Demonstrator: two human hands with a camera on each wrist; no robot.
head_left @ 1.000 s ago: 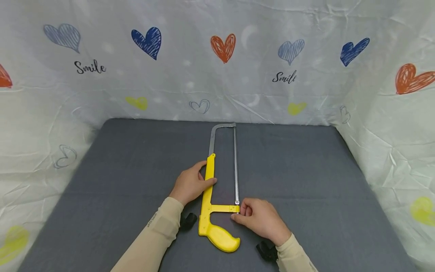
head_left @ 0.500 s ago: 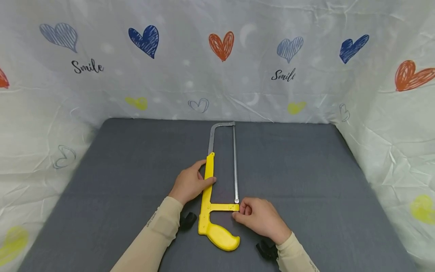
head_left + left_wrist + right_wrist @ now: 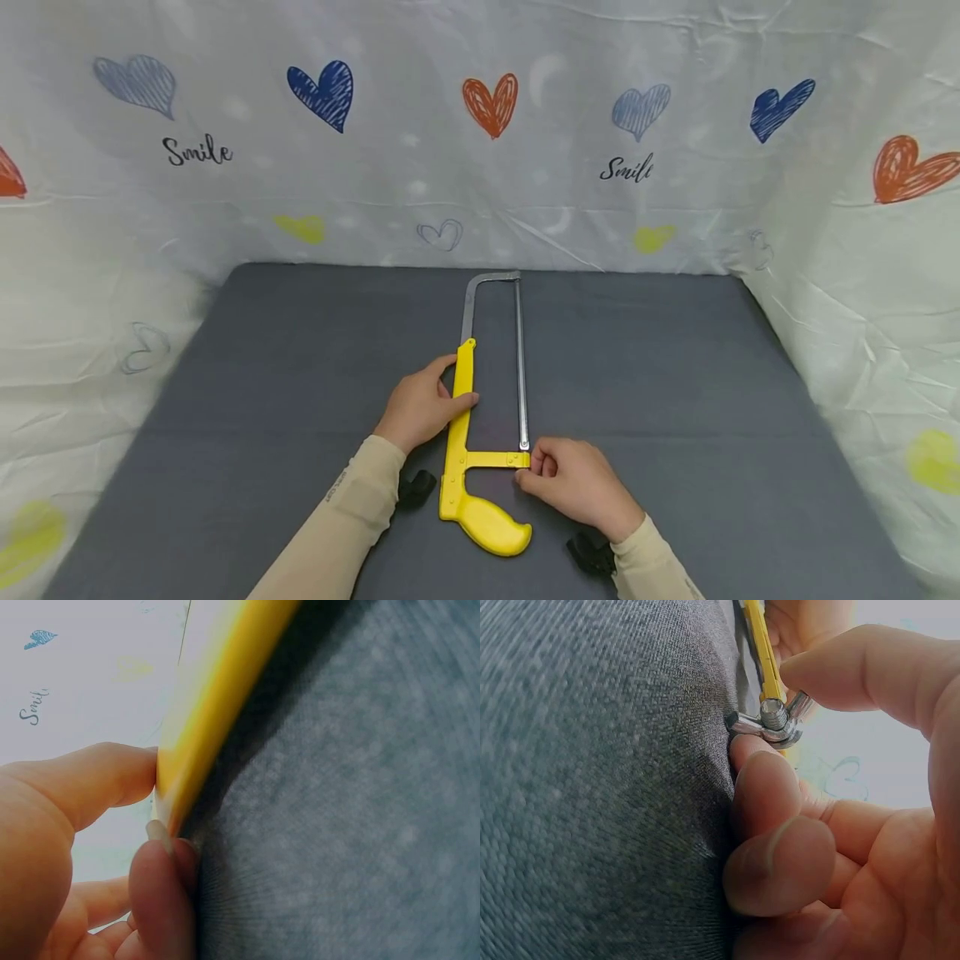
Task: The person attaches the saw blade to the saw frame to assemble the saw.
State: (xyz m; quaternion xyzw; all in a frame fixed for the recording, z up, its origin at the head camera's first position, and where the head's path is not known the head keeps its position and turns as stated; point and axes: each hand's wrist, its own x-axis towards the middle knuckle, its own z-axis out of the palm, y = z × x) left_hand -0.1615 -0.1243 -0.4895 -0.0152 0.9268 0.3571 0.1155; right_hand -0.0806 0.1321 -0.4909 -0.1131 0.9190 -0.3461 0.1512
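Note:
A yellow-framed hacksaw lies flat on the grey cloth, its handle toward me and its blade on the right side. My left hand pinches the yellow frame from the left, thumb on top and fingers at the outer side. At the near end of the blade, my right hand has its curled fingers by the yellow crossbar. The right wrist view shows a metal wing nut on a threaded screw, with thumb and index finger pinching its wings.
Grey cloth covers the table, which ends against a white curtain printed with hearts and the word Smile. The curtain also hangs along both sides. Black wrist straps sit below the wrists.
Both hands keep their places on the hacksaw, and the saw stays put. The right thumb tip has shifted very slightly to the right. The head view wavers a little.

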